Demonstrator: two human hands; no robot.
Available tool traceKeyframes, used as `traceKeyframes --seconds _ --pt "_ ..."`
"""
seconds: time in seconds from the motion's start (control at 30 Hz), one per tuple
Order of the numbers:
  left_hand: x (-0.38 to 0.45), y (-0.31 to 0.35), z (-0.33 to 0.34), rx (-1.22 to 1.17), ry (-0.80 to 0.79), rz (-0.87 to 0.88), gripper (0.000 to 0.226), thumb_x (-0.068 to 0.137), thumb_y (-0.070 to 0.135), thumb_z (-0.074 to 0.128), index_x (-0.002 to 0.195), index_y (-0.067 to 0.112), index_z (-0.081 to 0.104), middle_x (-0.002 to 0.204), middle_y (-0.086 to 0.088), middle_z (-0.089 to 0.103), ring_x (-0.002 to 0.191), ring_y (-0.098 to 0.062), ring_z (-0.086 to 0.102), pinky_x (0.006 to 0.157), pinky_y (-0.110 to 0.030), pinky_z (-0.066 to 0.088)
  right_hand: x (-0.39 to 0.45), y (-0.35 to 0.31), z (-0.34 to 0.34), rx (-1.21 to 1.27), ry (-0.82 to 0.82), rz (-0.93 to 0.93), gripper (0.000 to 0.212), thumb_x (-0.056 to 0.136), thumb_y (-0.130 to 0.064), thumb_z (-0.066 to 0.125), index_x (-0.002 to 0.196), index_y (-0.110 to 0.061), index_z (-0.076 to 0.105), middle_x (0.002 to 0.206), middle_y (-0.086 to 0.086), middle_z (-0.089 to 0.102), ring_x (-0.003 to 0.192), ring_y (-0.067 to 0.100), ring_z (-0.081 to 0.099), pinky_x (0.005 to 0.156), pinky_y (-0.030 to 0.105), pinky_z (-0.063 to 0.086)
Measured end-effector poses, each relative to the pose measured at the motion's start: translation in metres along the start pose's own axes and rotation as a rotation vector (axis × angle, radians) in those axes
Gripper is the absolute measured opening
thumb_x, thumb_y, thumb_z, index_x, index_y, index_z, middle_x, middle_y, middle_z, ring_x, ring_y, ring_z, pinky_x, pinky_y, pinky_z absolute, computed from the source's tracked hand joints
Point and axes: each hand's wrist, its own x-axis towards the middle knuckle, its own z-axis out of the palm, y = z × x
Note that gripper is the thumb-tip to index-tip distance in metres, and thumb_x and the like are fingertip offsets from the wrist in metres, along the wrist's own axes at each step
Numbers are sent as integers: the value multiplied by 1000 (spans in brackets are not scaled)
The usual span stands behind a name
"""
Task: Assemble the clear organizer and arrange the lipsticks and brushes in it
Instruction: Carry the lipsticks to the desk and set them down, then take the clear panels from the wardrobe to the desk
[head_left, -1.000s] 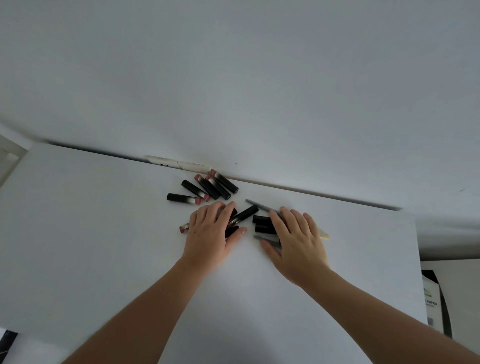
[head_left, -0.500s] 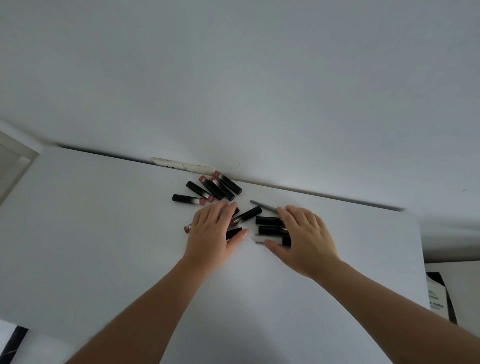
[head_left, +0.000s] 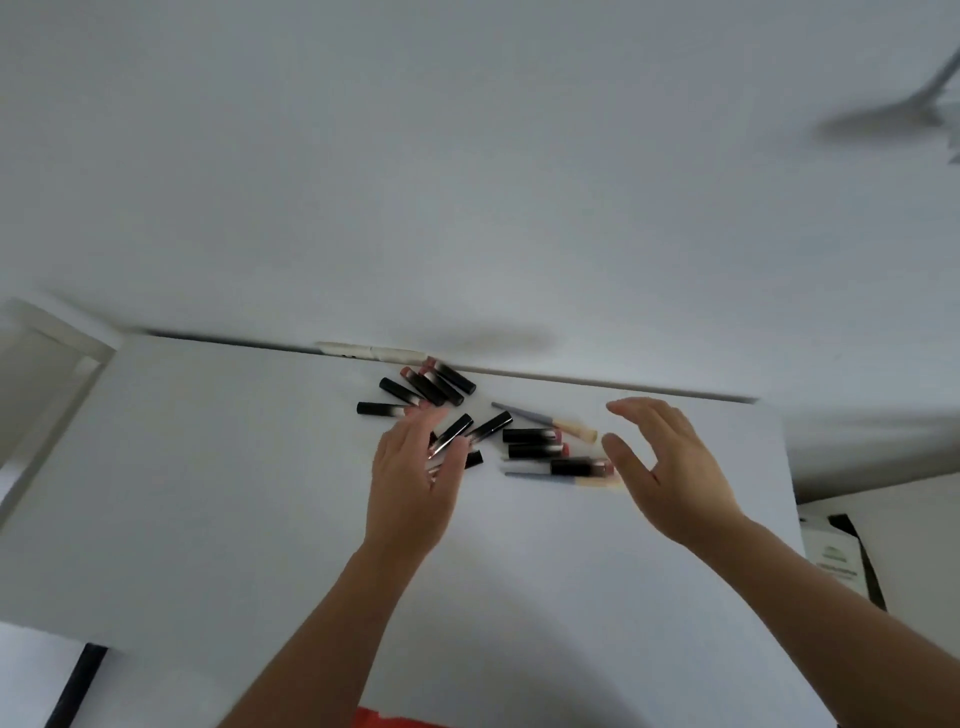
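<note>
On the white tabletop, near the far edge: scattered black lipstick tubes with pink ends, plus slim grey-and-cream brushes, all loose and lying flat. Left hand flat and relaxed over the middle tubes, right hand spread just beside the brushes, neither gripping anything. No clear organizer in view, so assembly and arranging judged entirely undone.

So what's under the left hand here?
The left hand covers parts of black lipsticks lying on the white table; their lower ends are hidden. How many lie beneath cannot be told.
</note>
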Motion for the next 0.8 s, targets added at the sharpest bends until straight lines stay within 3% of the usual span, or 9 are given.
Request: traceKeyframes --seconds 0.07,0.13,0.27,0.33,0.4,0.5,0.57,0.67,0.8 --pt "-16 13 -6 -161 12 -78 36 94 49 49 125 35 61 119 28 63 116 2 56 100 -27 47 -20 0 -15 137 47 79 34 97 -57 40 126 -45 55 124 -36 54 115 -8 52 81 16 45" --pt "-30 23 -10 -274 -20 -160 26 92 51 51 114 44 62 112 30 67 110 4 61 91 -21 48 -44 3 -28 291 114 179 27 95 -56 43 117 -50 58 119 -31 62 110 -5 59 77 12 49" --pt "-54 49 -4 -504 -196 -208 24 91 42 56 107 33 72 106 13 75 102 -7 70 87 -22 55 -99 19 -48 531 231 342 20 102 -33 51 111 -36 69 109 -11 74 106 11 68 89 31 54" --pt "-70 69 6 -606 -291 -204 22 92 30 57 102 25 76 103 3 77 96 -15 72 85 -26 58 -133 22 -60 583 263 389 23 104 -21 51 109 -31 71 108 -6 75 103 13 70 88 35 56" --pt "-89 91 17 -677 -389 -206 22 93 25 56 100 23 77 102 -4 77 94 -22 73 82 -30 60 -170 22 -71 640 305 438 22 102 -21 52 110 -26 71 106 -2 75 102 16 70 86 36 58" --pt "-123 120 36 -730 -516 -209 19 90 30 62 100 23 77 100 -10 76 92 -29 73 77 -35 61 -236 19 -85 727 404 505 24 93 -34 56 106 -24 73 103 2 75 99 18 71 83 36 59" --pt "-150 137 47 -734 -577 -206 24 86 37 63 100 23 77 99 -12 76 89 -31 73 75 -36 61 -287 21 -87 763 494 552 18 95 -27 58 103 -28 74 101 3 76 96 18 71 80 31 58" --pt "-201 161 68 -712 -670 -197 22 90 30 60 100 21 77 96 -14 75 83 -32 73 71 -34 60 -371 30 -87 786 640 638 25 99 -10 58 101 -28 75 98 4 76 93 19 71 78 27 58" --pt "-289 198 101 -652 -836 -182 21 89 25 59 95 21 78 93 -16 74 76 -30 71 66 -34 59 -483 46 -101 779 813 733 24 99 -10 58 97 -26 76 94 6 76 89 23 70 77 29 57"
